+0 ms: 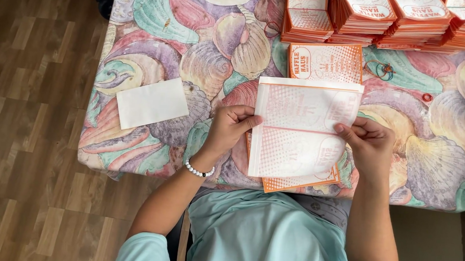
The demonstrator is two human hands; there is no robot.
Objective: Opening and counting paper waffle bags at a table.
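Both hands, left hand (230, 130) and right hand (368, 142), pinch a white-and-orange paper sheet (300, 132) by its side edges, keeping it flat. Orange printed stacks (393, 19) line the bench's (204, 63) far edge.

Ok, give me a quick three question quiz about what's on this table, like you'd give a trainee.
1. True or false: both hands hold the white and orange paper sheet.
2. Which wrist wears the white bead bracelet: A, the left hand, or B, the right hand?
3. What lies alone on the shell-patterned tablecloth, to the left of the hands?

Key
1. True; the fingers of each hand pinch a side edge.
2. A.
3. A plain white paper, flat, touching nothing else. The orange stacks sit at the far edge.
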